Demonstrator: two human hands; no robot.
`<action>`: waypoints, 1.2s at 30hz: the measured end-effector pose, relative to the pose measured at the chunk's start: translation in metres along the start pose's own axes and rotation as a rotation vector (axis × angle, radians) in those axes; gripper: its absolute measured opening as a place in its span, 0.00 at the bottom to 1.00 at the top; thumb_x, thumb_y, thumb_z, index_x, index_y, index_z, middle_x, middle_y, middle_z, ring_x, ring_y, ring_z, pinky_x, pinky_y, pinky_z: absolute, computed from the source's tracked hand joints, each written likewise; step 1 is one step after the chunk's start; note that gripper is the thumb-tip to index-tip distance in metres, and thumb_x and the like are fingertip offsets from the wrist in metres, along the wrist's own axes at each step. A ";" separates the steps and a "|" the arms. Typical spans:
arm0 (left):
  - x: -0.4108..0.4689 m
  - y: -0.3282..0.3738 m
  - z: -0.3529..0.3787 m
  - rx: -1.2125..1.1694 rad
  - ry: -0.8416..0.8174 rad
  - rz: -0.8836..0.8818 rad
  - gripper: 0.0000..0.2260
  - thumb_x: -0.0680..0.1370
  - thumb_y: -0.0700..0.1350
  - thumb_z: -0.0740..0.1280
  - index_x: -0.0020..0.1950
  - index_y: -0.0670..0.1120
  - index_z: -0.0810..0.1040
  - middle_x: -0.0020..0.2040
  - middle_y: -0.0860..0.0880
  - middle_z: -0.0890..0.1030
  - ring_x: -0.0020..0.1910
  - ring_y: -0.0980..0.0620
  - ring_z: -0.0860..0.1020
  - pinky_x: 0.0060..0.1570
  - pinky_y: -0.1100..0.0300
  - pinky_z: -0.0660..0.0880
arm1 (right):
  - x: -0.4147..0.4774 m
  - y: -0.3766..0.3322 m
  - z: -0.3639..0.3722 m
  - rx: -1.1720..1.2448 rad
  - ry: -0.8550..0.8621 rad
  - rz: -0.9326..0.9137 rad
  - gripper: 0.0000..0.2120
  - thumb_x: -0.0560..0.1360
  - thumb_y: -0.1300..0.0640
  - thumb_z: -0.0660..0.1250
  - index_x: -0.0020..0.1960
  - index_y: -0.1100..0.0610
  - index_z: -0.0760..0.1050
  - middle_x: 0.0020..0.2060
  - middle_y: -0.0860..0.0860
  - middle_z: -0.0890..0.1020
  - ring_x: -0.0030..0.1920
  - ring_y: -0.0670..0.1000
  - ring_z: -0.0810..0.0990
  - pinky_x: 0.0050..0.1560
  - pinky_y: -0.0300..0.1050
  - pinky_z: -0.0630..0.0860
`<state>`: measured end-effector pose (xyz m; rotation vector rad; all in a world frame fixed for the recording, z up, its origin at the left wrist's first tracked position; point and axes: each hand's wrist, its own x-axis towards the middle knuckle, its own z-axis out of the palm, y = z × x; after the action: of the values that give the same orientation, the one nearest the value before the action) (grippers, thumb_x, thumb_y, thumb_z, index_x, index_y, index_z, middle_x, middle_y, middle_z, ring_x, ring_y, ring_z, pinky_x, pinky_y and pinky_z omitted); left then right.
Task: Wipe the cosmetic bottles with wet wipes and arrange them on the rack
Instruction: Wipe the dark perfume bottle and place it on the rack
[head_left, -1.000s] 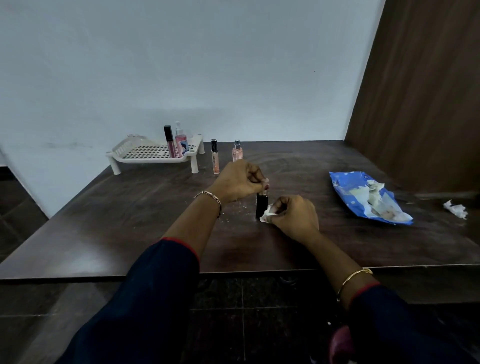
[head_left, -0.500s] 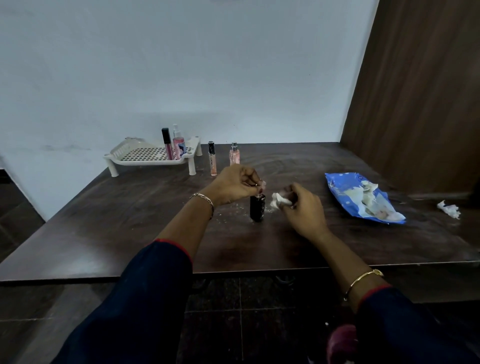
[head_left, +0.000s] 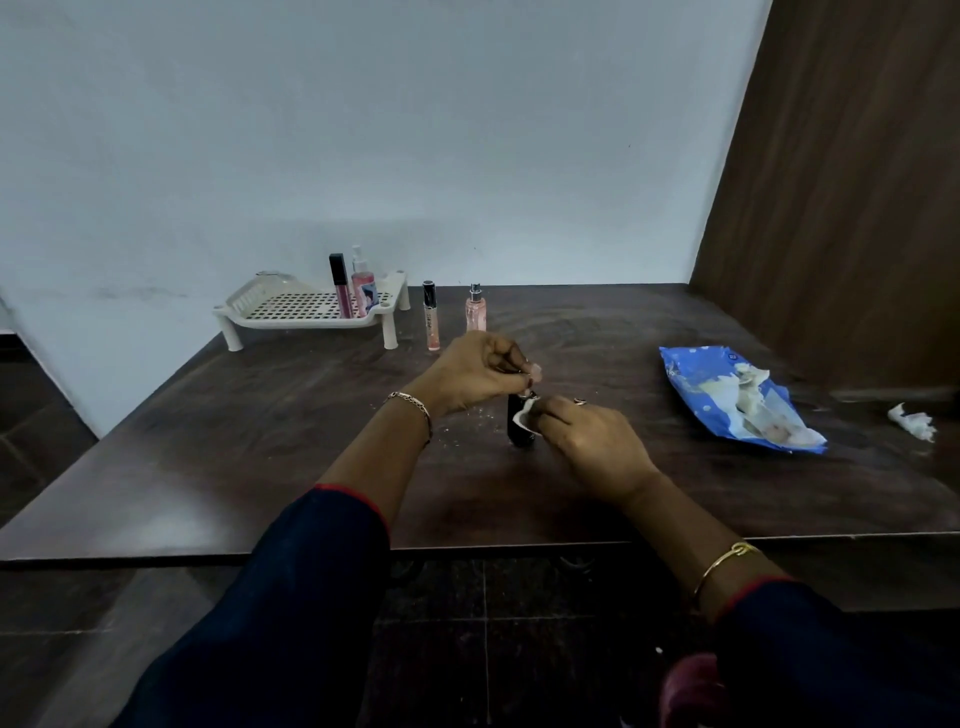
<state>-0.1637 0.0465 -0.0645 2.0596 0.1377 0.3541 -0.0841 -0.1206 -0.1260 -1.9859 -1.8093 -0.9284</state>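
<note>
Back against the bottle comes the right hand, pinching the wipe to its side. The left hand pinches its cap, steadying it upright mid-table, well short of the rack. Too hard a sideways rub could tip it.

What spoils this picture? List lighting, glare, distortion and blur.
Head view: dim, bluish light; soft glare on the table at near left; wood panel leans from wide-angle stretch; left hand, right hand, wet wipe and black bottle slightly soft.
</note>
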 end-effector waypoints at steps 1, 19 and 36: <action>0.000 0.000 0.000 -0.012 -0.007 0.005 0.03 0.71 0.37 0.73 0.42 0.40 0.80 0.42 0.46 0.84 0.44 0.52 0.83 0.52 0.60 0.78 | -0.002 0.002 0.000 -0.014 -0.043 -0.022 0.15 0.75 0.56 0.57 0.52 0.57 0.80 0.48 0.53 0.82 0.35 0.57 0.81 0.24 0.44 0.71; -0.005 0.000 0.003 -0.037 0.018 0.034 0.07 0.70 0.34 0.72 0.38 0.45 0.80 0.39 0.51 0.84 0.40 0.58 0.82 0.47 0.66 0.78 | 0.008 0.006 -0.010 0.322 0.215 0.407 0.12 0.66 0.67 0.71 0.49 0.58 0.80 0.49 0.53 0.81 0.50 0.49 0.78 0.52 0.39 0.72; -0.005 -0.002 0.006 -0.026 0.067 0.033 0.02 0.71 0.35 0.72 0.41 0.41 0.81 0.44 0.46 0.84 0.47 0.52 0.83 0.54 0.60 0.78 | -0.014 0.005 0.004 0.251 0.058 0.412 0.14 0.66 0.68 0.70 0.49 0.57 0.81 0.49 0.50 0.83 0.49 0.50 0.82 0.50 0.40 0.75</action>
<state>-0.1668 0.0416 -0.0702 2.0268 0.1393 0.4430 -0.0777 -0.1298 -0.1370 -2.0317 -1.3335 -0.5924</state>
